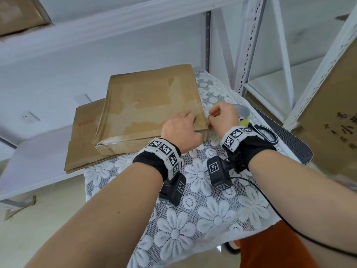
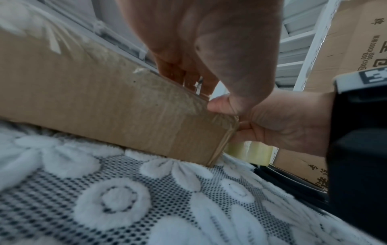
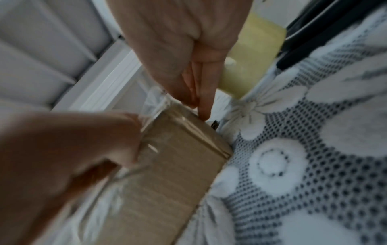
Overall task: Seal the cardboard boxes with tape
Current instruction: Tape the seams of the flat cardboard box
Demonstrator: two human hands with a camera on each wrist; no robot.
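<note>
Flat brown cardboard box (image 1: 150,109), top glossy w/ clear tape, is lying on a white floral lace cloth (image 1: 202,213) over the table, partly stacked on a second flattened brown cardboard sheet (image 1: 83,140) sticking out at its 8 o'clock. L hand (image 1: 181,130) is pressing palm-down on the box top near the 4 o'clock corner, fingers straight and close together, thumb coming down the near side wall. R hand (image 1: 222,118) is sitting just beside that same corner at 3 o'clock, fingers curled, index and thumb tips working at the corner edge; a crinkled bit of clear tape (image 3: 155,99) is sticking up there, but can't tell if it's actually pinched. Yellowish roll of packing tape (image 1: 243,116) is standing on the cloth right behind the R hand, approx 2 o'clock from the corner. Black oval-framed item (image 1: 267,133) is lying near the roll at 4 o'clock. White metal shelving (image 1: 247,55) is standing beyond, w/ a big printed carton (image 1: 332,120) at far right.
</note>
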